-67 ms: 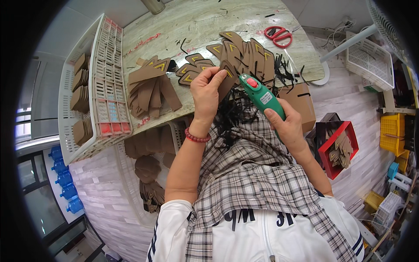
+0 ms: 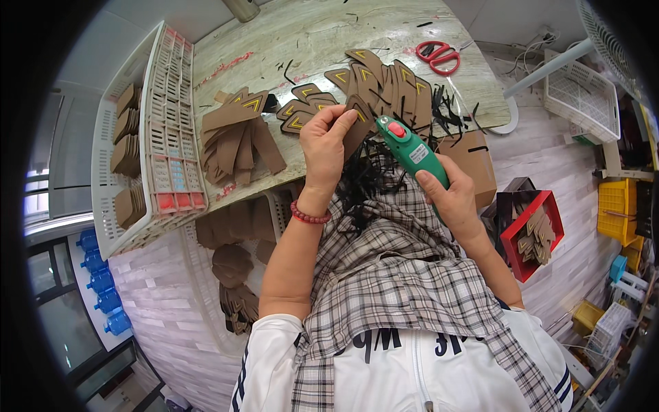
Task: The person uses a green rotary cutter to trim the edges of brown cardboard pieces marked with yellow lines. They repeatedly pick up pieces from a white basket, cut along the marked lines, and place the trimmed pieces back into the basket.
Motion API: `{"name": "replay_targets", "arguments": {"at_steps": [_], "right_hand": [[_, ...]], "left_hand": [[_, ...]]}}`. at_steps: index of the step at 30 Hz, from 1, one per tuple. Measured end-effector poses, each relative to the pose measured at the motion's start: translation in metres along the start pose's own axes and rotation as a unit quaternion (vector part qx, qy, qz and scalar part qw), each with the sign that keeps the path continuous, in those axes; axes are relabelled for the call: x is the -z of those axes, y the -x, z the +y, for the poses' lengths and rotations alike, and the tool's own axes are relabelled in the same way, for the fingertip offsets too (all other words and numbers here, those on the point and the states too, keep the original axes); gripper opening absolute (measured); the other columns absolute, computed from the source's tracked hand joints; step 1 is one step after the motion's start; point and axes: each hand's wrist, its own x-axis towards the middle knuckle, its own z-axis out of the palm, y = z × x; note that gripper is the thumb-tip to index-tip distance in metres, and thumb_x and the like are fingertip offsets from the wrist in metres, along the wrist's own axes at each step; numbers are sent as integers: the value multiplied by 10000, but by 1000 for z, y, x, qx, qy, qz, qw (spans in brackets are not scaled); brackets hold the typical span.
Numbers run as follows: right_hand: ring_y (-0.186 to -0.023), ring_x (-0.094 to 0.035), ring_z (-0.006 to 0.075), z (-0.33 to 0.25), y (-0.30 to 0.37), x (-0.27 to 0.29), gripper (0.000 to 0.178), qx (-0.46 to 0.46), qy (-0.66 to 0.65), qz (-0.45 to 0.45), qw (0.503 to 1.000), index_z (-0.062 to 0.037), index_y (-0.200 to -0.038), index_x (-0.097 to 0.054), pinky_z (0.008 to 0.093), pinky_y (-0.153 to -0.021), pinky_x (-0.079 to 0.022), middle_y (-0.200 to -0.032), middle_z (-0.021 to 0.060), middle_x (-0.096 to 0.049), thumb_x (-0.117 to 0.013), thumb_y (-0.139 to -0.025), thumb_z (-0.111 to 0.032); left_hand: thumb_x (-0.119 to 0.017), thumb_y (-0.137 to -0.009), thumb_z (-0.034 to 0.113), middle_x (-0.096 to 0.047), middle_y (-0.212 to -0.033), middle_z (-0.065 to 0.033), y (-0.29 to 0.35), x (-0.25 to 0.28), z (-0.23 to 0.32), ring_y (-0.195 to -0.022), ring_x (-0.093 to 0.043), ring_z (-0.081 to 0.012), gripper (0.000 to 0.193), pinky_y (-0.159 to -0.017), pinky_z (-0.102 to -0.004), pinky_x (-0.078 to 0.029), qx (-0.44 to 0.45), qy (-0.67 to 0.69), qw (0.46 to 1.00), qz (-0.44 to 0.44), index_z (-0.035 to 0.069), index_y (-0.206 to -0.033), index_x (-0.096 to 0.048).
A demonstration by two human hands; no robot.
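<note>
My left hand (image 2: 323, 151) pinches a brown, pointed strap-like piece (image 2: 357, 128) with a yellow V mark, thumb on top. Wrapped round the handle of green electric scissors (image 2: 415, 152) with a red switch is my right hand (image 2: 453, 196). The tool's head is close beside the piece's right edge; whether the two touch I cannot tell. Behind the hands, more brown pieces with yellow V marks (image 2: 405, 89) lie fanned out on the table. To the left is a heap of brown strips (image 2: 237, 144). Black trimmings (image 2: 360, 180) hang over my plaid apron (image 2: 398, 275).
Red-handled scissors (image 2: 439, 58) lie at the far right of the table (image 2: 309, 34). A white plastic crate (image 2: 154, 137) with stacked brown pieces borders the left side. At right stand a cardboard box (image 2: 473, 165) and a red box (image 2: 555, 216) holding pieces.
</note>
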Motion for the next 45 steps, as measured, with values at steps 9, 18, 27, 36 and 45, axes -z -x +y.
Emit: {"name": "replay_targets", "arguments": {"at_steps": [9,18,27,36,45], "right_hand": [[-642,-497,77,-1,-2,-1,401,-2,-6,1,1000,17,-1071,-607,240,-581,-426,-720,23,-579,-692,-847,-305],[-630,-492,71,-6,-5,0,405,5,-12,0,1000,22,-1074,-604,234,-567,-417,-712,18,-575,-688,-849,-305],[-585,-460,34,-5,-7,4,377,-17,-76,19,997,19,-1105,-592,200,-512,-387,-715,-14,-560,-676,-867,-260],[-557,-444,36,4,-2,5,335,-5,-57,28,998,13,-1080,-593,202,-493,-381,-699,-26,-535,-661,-876,-244],[-639,-502,71,1,14,6,390,-16,6,24,1000,18,-1097,-589,231,-577,-425,-746,6,-576,-668,-869,-288]], "left_hand": [[-630,-867,42,-634,-814,20,1,0,4,-705,-536,-26,91,-636,-172,-437,21,-4,999,-28,-24,-919,-664],[-639,-844,46,-626,-783,34,-1,2,8,-691,-530,-26,80,-625,-180,-429,51,-45,994,-83,-23,-874,-666],[-663,-822,69,-617,-778,23,-35,19,16,-684,-518,-40,80,-620,-207,-433,-28,-86,996,21,-2,-857,-654],[-579,-859,91,-636,-829,-111,26,32,-24,-795,-620,-240,88,-711,-397,-517,313,289,892,153,21,-913,-581],[-596,-860,25,-664,-920,-70,26,2,3,-849,-646,-200,164,-723,-324,-516,206,262,943,-23,46,-1022,-578]]}}
